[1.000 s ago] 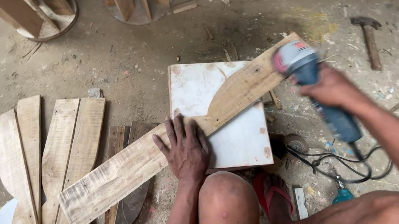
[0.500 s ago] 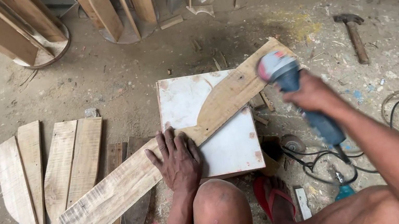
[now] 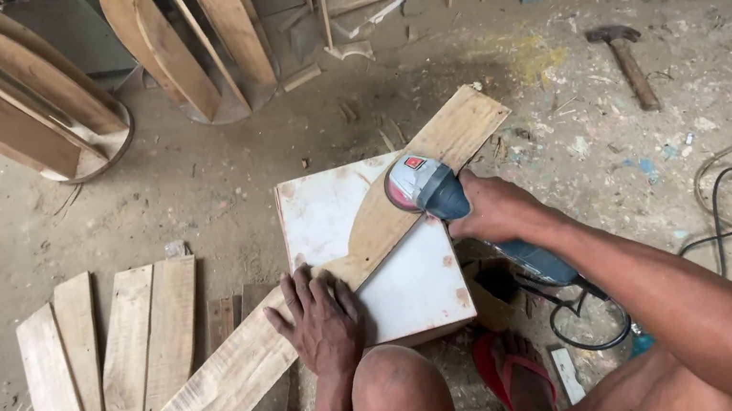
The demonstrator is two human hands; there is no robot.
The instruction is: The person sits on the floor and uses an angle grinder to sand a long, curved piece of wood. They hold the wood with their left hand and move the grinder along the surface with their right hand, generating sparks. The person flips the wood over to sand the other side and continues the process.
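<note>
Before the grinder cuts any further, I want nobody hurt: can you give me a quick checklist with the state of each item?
1. Left hand pins plank: ok.
2. Left fingers away from disc: ok.
3. Right hand grips grinder: ok.
4. Plank rests on white block: ok.
5. Cord away from disc: ok, but it loops beside the sandalled foot.
6. Gloves or eye protection: hands bare, not ok; eyes cannot tell.

Long pale wooden plank (image 3: pixel 247 378) lying diagonally across a white square block (image 3: pixel 417 285), one edge cut in a curve, blue angle grinder (image 3: pixel 441 192) with red-rimmed disc resting on its curved edge
</note>
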